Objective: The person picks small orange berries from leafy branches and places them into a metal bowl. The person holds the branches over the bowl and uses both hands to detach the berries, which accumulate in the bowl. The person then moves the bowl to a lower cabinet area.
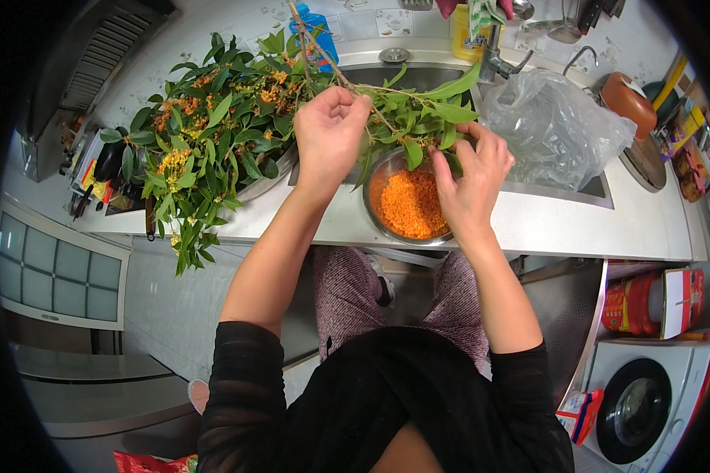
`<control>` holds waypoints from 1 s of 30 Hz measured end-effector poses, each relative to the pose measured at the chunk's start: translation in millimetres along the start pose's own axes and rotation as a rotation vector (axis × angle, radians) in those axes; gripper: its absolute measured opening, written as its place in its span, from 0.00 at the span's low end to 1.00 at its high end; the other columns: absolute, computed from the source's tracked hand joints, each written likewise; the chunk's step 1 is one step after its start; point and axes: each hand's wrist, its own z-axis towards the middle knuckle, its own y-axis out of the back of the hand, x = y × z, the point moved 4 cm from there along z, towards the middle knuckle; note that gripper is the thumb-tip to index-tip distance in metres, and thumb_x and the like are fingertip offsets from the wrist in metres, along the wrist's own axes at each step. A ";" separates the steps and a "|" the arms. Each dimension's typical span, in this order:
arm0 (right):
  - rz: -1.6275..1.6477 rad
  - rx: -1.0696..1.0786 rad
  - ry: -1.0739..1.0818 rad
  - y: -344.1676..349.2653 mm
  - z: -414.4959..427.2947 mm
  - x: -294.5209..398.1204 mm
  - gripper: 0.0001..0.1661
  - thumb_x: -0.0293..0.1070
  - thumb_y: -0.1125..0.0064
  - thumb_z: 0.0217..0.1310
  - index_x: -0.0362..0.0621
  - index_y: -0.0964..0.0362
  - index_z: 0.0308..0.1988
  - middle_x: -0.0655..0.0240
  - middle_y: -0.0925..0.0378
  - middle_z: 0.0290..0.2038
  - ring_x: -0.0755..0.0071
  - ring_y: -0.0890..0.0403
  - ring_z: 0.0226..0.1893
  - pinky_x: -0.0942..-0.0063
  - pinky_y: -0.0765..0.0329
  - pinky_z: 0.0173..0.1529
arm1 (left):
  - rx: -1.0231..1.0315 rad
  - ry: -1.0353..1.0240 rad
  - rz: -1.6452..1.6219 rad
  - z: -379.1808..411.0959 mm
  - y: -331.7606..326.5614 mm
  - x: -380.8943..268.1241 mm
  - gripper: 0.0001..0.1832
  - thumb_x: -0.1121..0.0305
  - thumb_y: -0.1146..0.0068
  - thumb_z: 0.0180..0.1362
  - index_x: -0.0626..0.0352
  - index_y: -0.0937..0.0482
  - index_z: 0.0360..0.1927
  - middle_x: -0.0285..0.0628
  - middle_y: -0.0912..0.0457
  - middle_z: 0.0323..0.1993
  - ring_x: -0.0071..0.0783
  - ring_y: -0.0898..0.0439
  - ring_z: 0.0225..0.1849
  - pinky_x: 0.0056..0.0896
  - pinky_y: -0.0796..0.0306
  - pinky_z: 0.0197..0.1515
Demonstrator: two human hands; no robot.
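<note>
My left hand (331,130) grips a leafy osmanthus branch (344,81) by its woody stem, above the counter's front part. At the branch's leafy end, my right hand (476,171) has thumb and fingers among the leaves; whether they pinch a flower or leaf there cannot be told. Below the leaves, a round steel bowl (374,220) stands near the counter edge and holds many small orange blossoms (411,204). To the left lies a big heap of cut osmanthus branches (219,127) with orange and yellow flower clusters, partly over a metal tray (272,177).
Behind the branch is a steel sink (384,72) with a faucet (500,62). A clear plastic bag (556,127) covers its right side. Blue (316,35) and yellow bottles (468,35) stand at the back. Some twigs hang over the counter's front edge (266,227).
</note>
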 end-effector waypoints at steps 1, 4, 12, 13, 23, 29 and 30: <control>-0.008 -0.006 -0.008 -0.9 0.2 -0.5 0.13 0.31 0.31 0.44 0.39 0.24 0.33 0.65 0.26 0.44 0.59 0.30 0.48 0.61 0.41 0.53 | 0.004 0.005 -0.009 -0.5 -0.3 -0.7 0.09 0.73 0.41 0.57 0.64 0.25 0.23 0.26 0.27 0.16 0.08 0.35 0.19 0.16 0.43 0.21; -0.016 -0.040 -0.015 -2.1 2.1 2.5 0.13 0.30 0.31 0.43 0.39 0.24 0.32 0.65 0.26 0.44 0.59 0.30 0.48 0.61 0.41 0.53 | 0.009 0.014 -0.024 -1.1 -0.7 -1.1 0.09 0.73 0.41 0.57 0.63 0.25 0.23 0.26 0.28 0.16 0.08 0.35 0.19 0.16 0.43 0.21; 0.069 -0.008 -0.056 -5.2 2.2 -0.1 0.09 0.28 0.33 0.43 0.41 0.26 0.28 0.66 0.27 0.41 0.60 0.30 0.48 0.61 0.41 0.54 | 0.005 0.017 -0.011 -1.0 1.8 -1.8 0.09 0.73 0.41 0.57 0.63 0.24 0.24 0.26 0.27 0.17 0.09 0.34 0.19 0.16 0.43 0.21; 0.093 0.013 -0.054 -4.1 1.7 -0.3 0.09 0.28 0.33 0.43 0.42 0.26 0.27 0.66 0.27 0.40 0.60 0.30 0.47 0.62 0.41 0.53 | 0.004 0.021 -0.006 -0.4 2.7 -1.4 0.09 0.73 0.41 0.57 0.63 0.24 0.24 0.27 0.26 0.17 0.09 0.34 0.19 0.16 0.42 0.21; 0.208 0.076 -0.001 7.1 -1.9 2.6 0.08 0.28 0.33 0.44 0.45 0.26 0.28 0.66 0.27 0.39 0.60 0.29 0.45 0.63 0.40 0.53 | -0.022 -0.002 0.018 2.0 4.7 3.1 0.10 0.72 0.41 0.57 0.63 0.25 0.23 0.26 0.27 0.15 0.08 0.35 0.18 0.16 0.44 0.20; 0.189 0.123 0.079 8.9 -1.7 6.0 0.07 0.29 0.33 0.46 0.45 0.24 0.29 0.66 0.27 0.39 0.60 0.29 0.44 0.63 0.40 0.53 | -0.017 -0.016 0.007 3.3 4.4 5.4 0.10 0.72 0.41 0.57 0.63 0.26 0.22 0.25 0.28 0.15 0.08 0.36 0.18 0.17 0.45 0.20; 0.197 0.130 0.063 8.8 -1.0 6.4 0.07 0.29 0.34 0.46 0.45 0.24 0.30 0.66 0.27 0.39 0.60 0.29 0.44 0.63 0.40 0.53 | -0.019 -0.011 0.003 3.1 4.1 5.5 0.10 0.72 0.41 0.57 0.63 0.26 0.22 0.25 0.28 0.15 0.08 0.36 0.18 0.17 0.45 0.20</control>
